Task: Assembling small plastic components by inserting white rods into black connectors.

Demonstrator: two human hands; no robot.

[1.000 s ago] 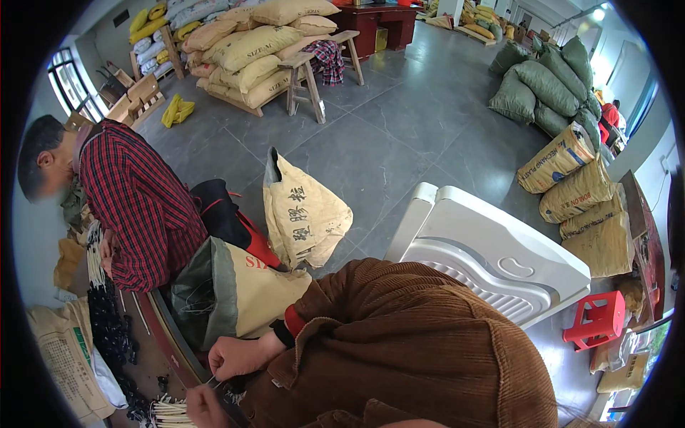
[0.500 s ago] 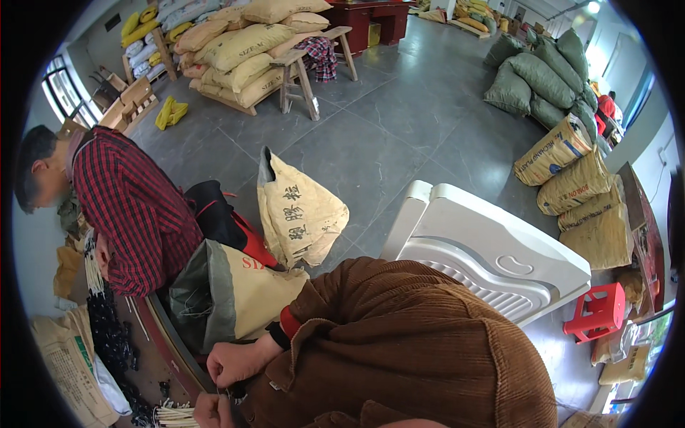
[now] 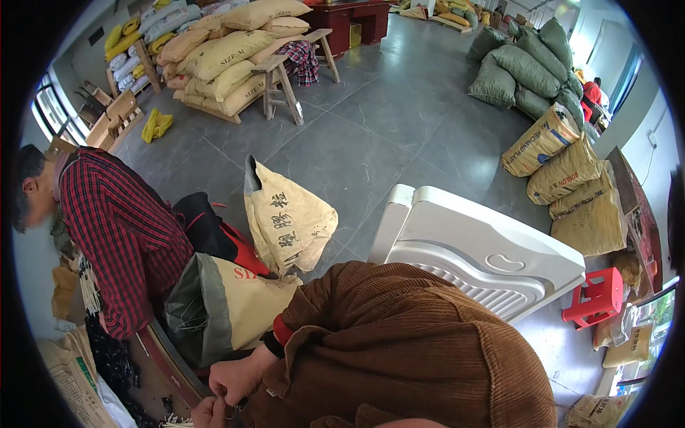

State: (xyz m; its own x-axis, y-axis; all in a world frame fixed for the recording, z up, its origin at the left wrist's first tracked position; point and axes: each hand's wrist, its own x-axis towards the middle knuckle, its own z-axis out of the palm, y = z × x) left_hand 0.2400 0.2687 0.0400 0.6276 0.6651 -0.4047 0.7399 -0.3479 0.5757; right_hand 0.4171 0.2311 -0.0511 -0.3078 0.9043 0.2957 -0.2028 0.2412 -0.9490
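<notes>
At the lower left, my right hand (image 3: 238,376) comes out of a brown corduroy sleeve (image 3: 321,335) and its fingers are pinched together. Just below it, my left hand (image 3: 207,414) is cut by the lower edge, fingers also closed. The two hands meet at the fingertips; whatever small thing they hold is too hidden to name. Thin whitish cord-like pieces (image 3: 177,422) lie beside my left hand on the table (image 3: 146,389). A heap of black pieces (image 3: 107,353) is farther left. Against the table edge stands an open grey-lined beige sack (image 3: 257,303).
A co-worker in a checked shirt (image 3: 121,221) bends over the table at left. Another beige sack (image 3: 289,221) stands on the floor. Behind my arm is a white moulded panel (image 3: 485,242), with a red stool (image 3: 596,296) beyond. Stacked sacks (image 3: 228,60) fill the back left.
My view has shifted a little, so the room sits farther left in the picture. My hands have come closer together, fingertips now meeting.
</notes>
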